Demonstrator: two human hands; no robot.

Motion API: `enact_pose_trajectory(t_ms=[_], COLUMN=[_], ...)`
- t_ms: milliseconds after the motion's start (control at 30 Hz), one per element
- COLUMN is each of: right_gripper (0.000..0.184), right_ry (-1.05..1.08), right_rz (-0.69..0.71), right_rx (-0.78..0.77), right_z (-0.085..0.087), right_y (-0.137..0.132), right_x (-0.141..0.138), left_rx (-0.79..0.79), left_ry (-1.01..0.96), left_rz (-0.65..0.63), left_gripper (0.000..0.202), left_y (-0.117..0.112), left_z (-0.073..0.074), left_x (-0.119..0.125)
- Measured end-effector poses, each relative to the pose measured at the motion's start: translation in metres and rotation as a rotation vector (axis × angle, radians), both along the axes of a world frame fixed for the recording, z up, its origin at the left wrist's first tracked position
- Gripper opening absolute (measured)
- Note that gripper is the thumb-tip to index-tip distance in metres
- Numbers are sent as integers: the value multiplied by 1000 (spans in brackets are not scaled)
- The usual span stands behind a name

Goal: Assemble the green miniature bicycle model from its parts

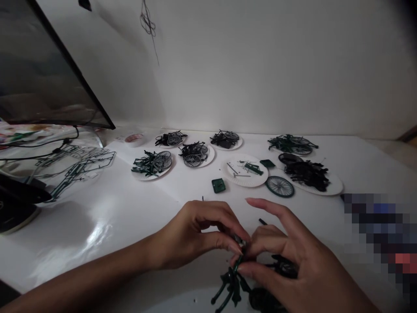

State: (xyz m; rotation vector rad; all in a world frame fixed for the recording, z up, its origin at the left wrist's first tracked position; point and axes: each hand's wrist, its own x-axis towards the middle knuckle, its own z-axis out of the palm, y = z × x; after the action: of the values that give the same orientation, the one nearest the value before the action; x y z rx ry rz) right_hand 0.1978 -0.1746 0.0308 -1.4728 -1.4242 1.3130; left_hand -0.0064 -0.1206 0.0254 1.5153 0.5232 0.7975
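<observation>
there's the dark green plastic model frame [232,284] low under the hands, its thin strut [239,263] slanting up between them; the left hand [192,234] pinches the tip, while the right hand [286,248], nearer the bulk, closes on it lower down, partly open.

Dim, flat light over this scene, and there's the glare, streaking hard across the glossy white tabletop [94,232]! A soft grey shadow [55,230] spreads beside it, the left hand [195,237] sits in murkier light, the corners fall dark, and a coarse pixelated block [374,239] blurs the right edge!
</observation>
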Motion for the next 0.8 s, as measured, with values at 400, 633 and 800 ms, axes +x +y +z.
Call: enact_pose_trajectory(t_ms=[400,633,800], right_gripper=[53,11,14], right_ry=[-77,-136,-127], right_rz=[11,16,19], right_rx=[-17,124,117], right_z=[-7,-2,-5], right_y=[4,11,14], right_x=[7,12,10], left_rx=[160,290,385], left_ry=[173,222,247], left_rz=[-120,21,79], left_gripper=[17,20,15], left_y=[0,-5,-6], left_z=[11,8,2], left_x=[-3,0,0])
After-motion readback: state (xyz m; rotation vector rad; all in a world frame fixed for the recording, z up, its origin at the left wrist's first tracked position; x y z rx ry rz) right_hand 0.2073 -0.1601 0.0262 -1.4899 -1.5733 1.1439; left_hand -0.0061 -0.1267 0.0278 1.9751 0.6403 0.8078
